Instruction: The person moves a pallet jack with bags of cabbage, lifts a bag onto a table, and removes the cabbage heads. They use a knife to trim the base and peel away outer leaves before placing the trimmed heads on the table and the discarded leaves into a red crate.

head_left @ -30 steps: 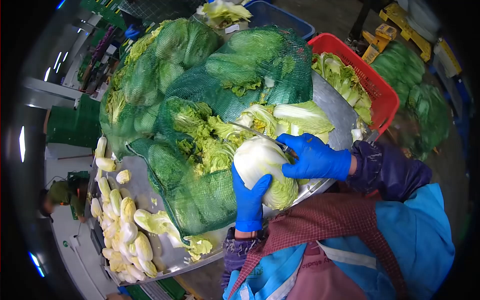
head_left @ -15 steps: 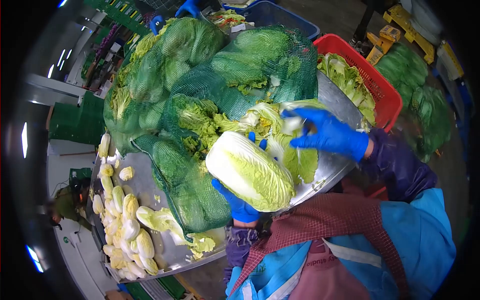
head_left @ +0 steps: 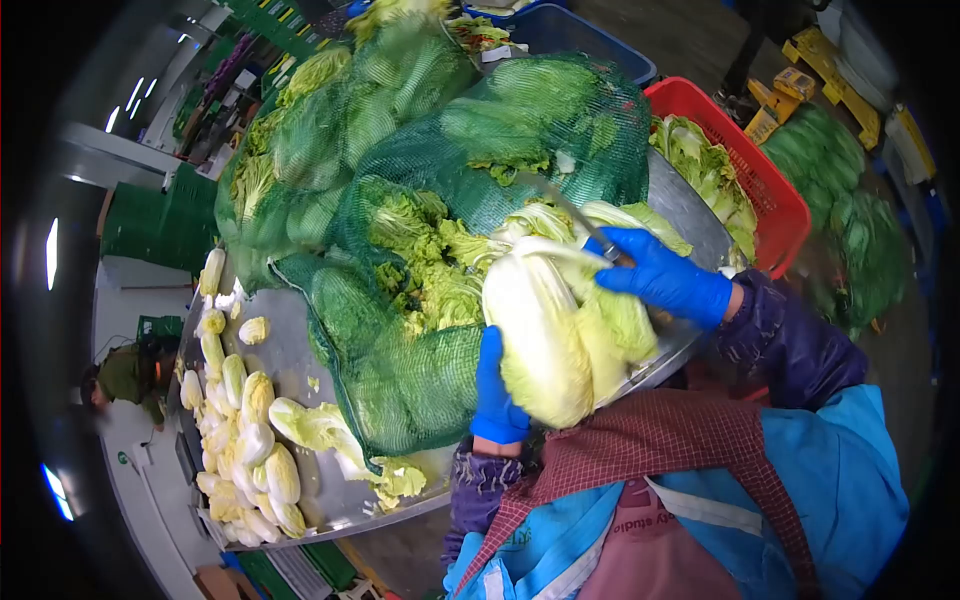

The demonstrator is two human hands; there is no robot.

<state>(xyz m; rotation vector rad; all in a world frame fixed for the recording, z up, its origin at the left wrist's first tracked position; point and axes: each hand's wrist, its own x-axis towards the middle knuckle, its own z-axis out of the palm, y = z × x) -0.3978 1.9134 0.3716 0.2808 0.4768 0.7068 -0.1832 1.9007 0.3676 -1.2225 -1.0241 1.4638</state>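
Observation:
A napa cabbage (head_left: 540,350) is held above the near edge of the metal table, with outer leaves coming away on its right side. My left hand (head_left: 498,395), in a blue glove, grips it from the left; some fingers are hidden behind it. In my gloved right hand (head_left: 665,278) is a knife (head_left: 562,208), its blade pointing up and to the left, slightly blurred. That hand is against the pale leaves at the cabbage's upper right. Loose outer leaves (head_left: 640,222) lie behind it.
Green mesh sacks of cabbages (head_left: 545,115) cover much of the metal table (head_left: 295,345). Small trimmed cabbage hearts (head_left: 255,450) are piled at left. A red crate (head_left: 785,215) with leaves and a blue bin (head_left: 600,35) stand beyond. A person (head_left: 135,375) is at far left.
The cabbage has turned and shifted right, and outer leaves now stand away from it. My right hand has come against it, with the knife blade now showing.

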